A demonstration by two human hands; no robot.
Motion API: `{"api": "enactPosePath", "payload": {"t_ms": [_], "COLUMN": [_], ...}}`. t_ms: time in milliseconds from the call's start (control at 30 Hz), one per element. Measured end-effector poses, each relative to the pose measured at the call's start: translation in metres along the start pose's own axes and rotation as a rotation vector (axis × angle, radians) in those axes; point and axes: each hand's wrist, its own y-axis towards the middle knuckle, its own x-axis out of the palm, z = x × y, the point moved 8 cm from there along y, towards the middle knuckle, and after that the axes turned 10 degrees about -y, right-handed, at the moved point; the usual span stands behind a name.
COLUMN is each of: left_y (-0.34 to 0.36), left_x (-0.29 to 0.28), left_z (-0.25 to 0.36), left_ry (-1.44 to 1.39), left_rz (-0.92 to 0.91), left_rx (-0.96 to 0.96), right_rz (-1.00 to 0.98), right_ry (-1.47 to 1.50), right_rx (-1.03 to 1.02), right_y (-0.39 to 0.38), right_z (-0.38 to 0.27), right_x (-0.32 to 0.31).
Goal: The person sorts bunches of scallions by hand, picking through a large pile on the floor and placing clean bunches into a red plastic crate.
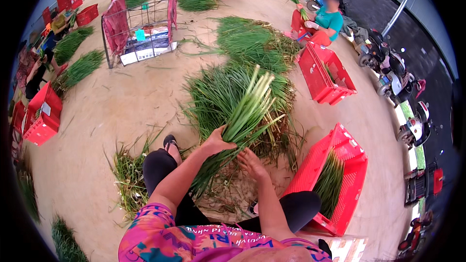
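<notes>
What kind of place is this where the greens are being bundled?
Probably a farm produce sorting yard: heaps of green onions on a bare floor, red crates, another seated person. The left hand grips a bunch.

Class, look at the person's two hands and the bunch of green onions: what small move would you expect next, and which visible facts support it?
Probably the right hand closes on the bunch's lower stalks to tidy it. The left hand already grips the bunch of green onions, the right is open just beneath it, and a tilted red crate holding greens stands close by.
</notes>
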Motion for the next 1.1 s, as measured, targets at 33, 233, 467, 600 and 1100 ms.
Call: {"api": "enactPosePath", "payload": {"t_ms": [33,233,467,600,1100], "left_y": [0.000,-0.016,-0.009,0.011,-0.018], "left_x": [0.005,0.040,0.023,-0.008,0.044], "left_z": [0.005,-0.017,-0.008,-0.021,-0.039], "left_ry": [0.203,1.100,0.547,-0.149,-0.810], "left_rz": [-0.002,-0.075,-0.020,0.078,-0.529], "left_rx": [0.176,0.157,0.126,0.054,-0.370], "right_rz": [-0.075,0.113,0.203,0.111,0.036], "right_ry": [0.161,0.549,0.462,0.366,-0.755], "right_rx": [-0.108,-0.171,-0.175,-0.134,-0.535], "right_y": [0.001,0.020,0.018,0.005,-0.022], "right_z": [-0.022,-0.041,-0.057,-0.076,-0.161], "right_x": [0.016,0.024,0.007,0.024,0.051]}}
